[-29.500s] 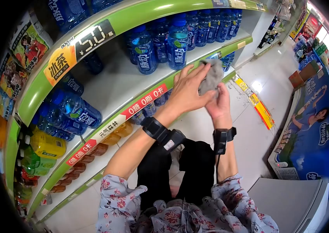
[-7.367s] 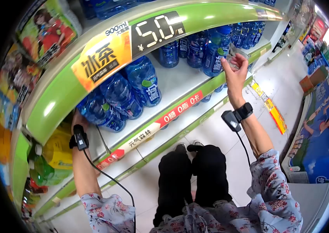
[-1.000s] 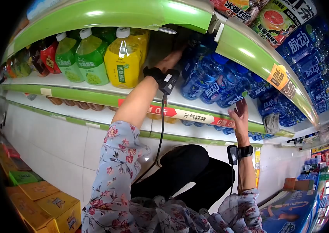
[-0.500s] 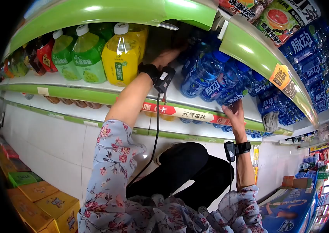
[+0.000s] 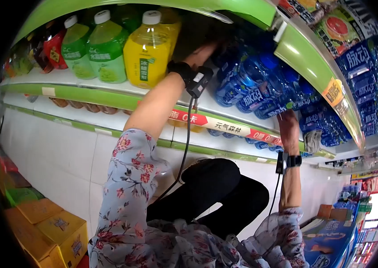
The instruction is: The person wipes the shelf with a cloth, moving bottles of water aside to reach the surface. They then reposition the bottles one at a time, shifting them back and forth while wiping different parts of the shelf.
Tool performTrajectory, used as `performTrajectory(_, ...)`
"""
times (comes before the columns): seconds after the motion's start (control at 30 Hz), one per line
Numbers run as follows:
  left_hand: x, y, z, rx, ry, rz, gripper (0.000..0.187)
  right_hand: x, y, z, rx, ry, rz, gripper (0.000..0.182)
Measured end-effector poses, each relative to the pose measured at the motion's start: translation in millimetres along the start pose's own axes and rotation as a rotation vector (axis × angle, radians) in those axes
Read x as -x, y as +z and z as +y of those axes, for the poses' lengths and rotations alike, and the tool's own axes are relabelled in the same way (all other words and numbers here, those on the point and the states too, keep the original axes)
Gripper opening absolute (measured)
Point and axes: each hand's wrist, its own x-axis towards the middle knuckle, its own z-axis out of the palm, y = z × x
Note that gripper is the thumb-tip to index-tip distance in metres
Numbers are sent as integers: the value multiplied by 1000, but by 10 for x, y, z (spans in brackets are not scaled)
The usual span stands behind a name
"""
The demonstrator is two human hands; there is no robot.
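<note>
My left hand [image 5: 201, 54] reaches deep onto the shelf [image 5: 207, 103], between a yellow drink bottle [image 5: 148, 56] and a group of blue bottles [image 5: 240, 82]. Its fingers are lost in shadow behind the bottles. At the front right of that group, my right hand [image 5: 288, 123] touches the lower end of a blue bottle [image 5: 274, 107]; its fingertips are partly hidden by the bottle. The blue bottles lean at a tilt. Black devices are strapped to both wrists, with cables running down.
Green-capped-shelf drinks [image 5: 106, 51] stand left of the yellow bottle. Wrapped blue bottle packs [image 5: 361, 85] are stacked at right. A green shelf edge [image 5: 318, 67] curves overhead. Yellow cartons [image 5: 64, 230] sit lower left, a grey cloth [image 5: 312, 141] at the shelf's right.
The view has shifted, with shelf and bottles changing place in the frame. My right hand has moved right along the front bottle, and its fingers now show less.
</note>
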Motion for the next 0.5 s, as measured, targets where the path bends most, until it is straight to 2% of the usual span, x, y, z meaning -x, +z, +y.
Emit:
performTrajectory(0.03, 15, 67, 164, 143, -153, 92, 53, -53, -23, -22, -139, 35, 43, 49)
performTrajectory(0.07, -89, 72, -83, 125, -115, 88, 52, -114, -52, -41, -280, 68, 83, 50)
performTrajectory(0.17, -354, 61, -761, -8, -34, 24, 56, -277, 72, -77, -249, 34, -54, 57)
performTrajectory(0.2, -362, 80, -734, 43, -43, 35, 54, -355, 78, -44, -299, 61, -67, 57)
performTrajectory(0.23, -330, 126, -571, 180, -112, 55, 53, -412, 43, 18, -190, -12, -101, 54)
performTrajectory(0.3, -263, 271, -167, 508, -268, 104, 52, -515, -49, 181, -202, 14, -95, 49)
performTrajectory(0.33, -251, 358, -6, 610, -313, 99, 52, -592, -110, 255, -323, 103, -59, 47)
performTrajectory(0.43, -285, 487, 262, 717, -395, 90, 51, -667, -101, 406, 9, -70, -34, 30)
performTrajectory(0.5, -299, 546, 357, 645, -464, 158, 52, -647, -63, 396, 174, -113, -45, 29)
